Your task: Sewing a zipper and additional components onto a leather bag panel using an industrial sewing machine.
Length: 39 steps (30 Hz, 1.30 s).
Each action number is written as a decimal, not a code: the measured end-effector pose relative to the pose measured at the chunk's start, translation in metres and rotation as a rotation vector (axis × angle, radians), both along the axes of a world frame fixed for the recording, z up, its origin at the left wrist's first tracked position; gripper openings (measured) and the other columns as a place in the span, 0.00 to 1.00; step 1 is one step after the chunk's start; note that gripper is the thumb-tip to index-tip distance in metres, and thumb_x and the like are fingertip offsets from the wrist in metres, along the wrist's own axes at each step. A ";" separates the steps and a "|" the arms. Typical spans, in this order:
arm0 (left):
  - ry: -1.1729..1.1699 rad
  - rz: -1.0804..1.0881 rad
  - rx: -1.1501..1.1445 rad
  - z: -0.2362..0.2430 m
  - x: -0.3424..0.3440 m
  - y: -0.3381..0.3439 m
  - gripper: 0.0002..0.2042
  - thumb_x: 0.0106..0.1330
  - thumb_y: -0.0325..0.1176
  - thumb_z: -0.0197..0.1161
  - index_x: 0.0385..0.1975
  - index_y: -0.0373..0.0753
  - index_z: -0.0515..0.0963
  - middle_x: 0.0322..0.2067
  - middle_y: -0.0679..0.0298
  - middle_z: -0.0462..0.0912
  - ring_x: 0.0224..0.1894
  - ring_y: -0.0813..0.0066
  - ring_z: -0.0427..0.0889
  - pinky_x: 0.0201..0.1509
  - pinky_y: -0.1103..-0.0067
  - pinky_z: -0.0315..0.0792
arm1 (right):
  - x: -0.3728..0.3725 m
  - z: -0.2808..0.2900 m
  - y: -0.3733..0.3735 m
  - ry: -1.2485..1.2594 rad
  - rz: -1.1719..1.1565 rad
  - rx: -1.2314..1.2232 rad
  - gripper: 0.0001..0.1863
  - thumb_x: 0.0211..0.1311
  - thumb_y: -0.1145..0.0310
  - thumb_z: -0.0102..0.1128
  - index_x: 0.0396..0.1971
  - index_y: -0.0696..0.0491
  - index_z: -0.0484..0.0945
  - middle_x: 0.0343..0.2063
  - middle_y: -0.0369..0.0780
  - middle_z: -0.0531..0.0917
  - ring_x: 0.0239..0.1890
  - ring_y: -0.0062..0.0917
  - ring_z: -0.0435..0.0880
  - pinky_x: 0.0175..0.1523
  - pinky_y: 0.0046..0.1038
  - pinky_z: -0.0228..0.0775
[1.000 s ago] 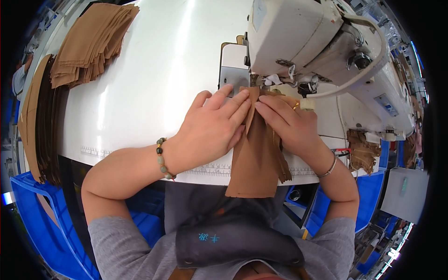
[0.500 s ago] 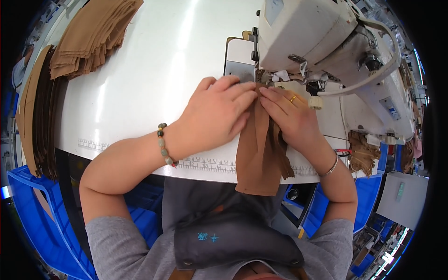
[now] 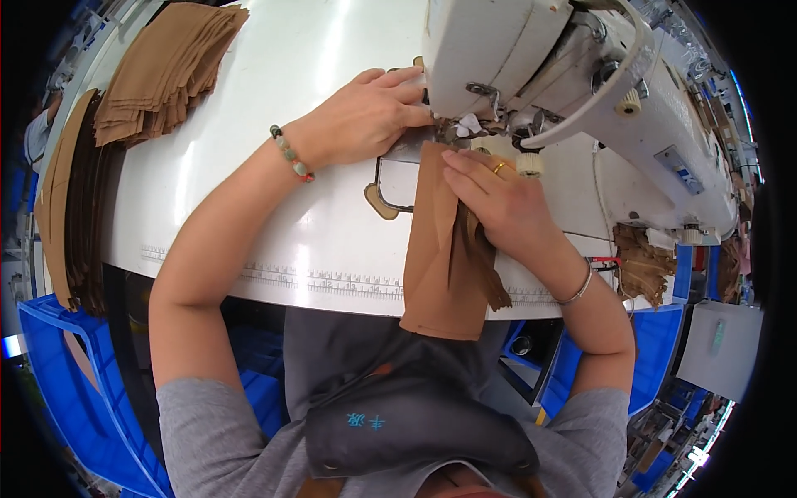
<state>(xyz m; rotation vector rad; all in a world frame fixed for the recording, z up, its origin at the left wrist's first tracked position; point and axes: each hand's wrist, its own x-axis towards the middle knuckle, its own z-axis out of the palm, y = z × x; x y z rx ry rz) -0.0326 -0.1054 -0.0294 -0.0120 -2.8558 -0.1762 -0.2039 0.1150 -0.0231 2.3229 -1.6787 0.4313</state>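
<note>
A brown fabric piece runs from the needle area of a white sewing machine down over the table's front edge. A slit or fold runs along it, and darker cloth is bunched at its right side. My right hand presses on the fabric's upper right part, fingers together, just in front of the presser foot; its thumb is hidden. My left hand is off the fabric, at the left side of the machine head. Its fingers stretch toward the presser foot, with the tips partly hidden.
Stacked brown fabric pieces lie at the far left, beside more brown and dark pieces over the left edge. A ruler strip follows the front edge. Blue bins stand below. Brown scraps lie at right.
My left hand has left the fabric and moved forward to the machine head's left side, uncovering the plate. My right hand stays on the fabric. The whole view has shifted slightly.
</note>
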 end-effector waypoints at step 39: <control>0.013 0.222 0.000 0.015 0.039 0.087 0.33 0.65 0.58 0.65 0.64 0.41 0.77 0.66 0.65 0.77 0.68 0.58 0.73 0.72 0.59 0.66 | -0.001 0.001 -0.008 0.034 0.030 -0.135 0.15 0.56 0.72 0.62 0.45 0.56 0.82 0.52 0.39 0.86 0.48 0.31 0.88 0.46 0.30 0.81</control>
